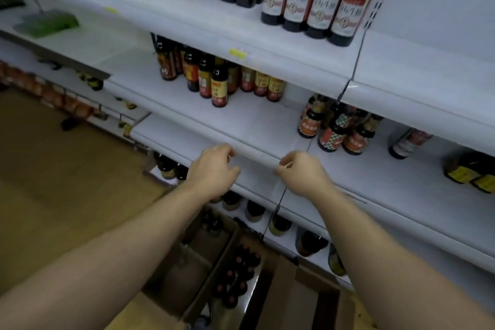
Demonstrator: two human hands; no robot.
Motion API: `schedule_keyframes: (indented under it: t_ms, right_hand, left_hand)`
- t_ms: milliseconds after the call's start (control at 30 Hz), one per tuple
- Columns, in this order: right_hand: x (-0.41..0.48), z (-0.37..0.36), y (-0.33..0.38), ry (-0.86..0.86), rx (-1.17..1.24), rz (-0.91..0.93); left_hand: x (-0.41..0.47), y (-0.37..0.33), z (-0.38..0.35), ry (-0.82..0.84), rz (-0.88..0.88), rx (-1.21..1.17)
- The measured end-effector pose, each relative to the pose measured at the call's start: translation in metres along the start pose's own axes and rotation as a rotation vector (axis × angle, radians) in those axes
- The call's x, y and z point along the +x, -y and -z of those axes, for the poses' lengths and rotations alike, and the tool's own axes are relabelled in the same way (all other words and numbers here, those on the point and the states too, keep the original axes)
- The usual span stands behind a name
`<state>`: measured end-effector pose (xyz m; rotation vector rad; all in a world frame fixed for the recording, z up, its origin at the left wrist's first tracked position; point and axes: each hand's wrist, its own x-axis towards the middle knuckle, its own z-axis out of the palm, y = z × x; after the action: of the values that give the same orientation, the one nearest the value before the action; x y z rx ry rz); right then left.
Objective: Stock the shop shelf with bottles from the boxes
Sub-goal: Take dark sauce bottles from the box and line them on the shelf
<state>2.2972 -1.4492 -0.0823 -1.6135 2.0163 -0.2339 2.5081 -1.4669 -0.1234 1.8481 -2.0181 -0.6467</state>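
Hovering at shelf (257, 126) edge: left hand (214, 169) loosely curled, empty; right hand (302, 171) grip unclear; bottles (238, 276) in box (211, 273) dim, blurred.

Glossy dark bottles (219, 88) on a matt white shelf (254, 120); matt brown cardboard box (209, 280).

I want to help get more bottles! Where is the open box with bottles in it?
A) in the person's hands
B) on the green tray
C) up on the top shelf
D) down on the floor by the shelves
D: the open cardboard box of red-capped bottles sits low on the floor at the foot of the shelves, below the person's arms.
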Motion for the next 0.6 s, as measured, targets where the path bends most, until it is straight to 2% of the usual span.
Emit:
schedule_keyframes:
  t_ms: [267, 600]
  right_hand:
    - [0.011, -0.095, -0.023, 0.208, -0.015, 0.009]
    - [0.061, -0.210, -0.027, 0.328, -0.012, 0.039]
  left_hand:
    - [-0.036, 0.073, -0.051, 0.051, 0.183, -0.001]
    - [-0.031, 0.167, -0.126, 0.150, 0.339, -0.014]
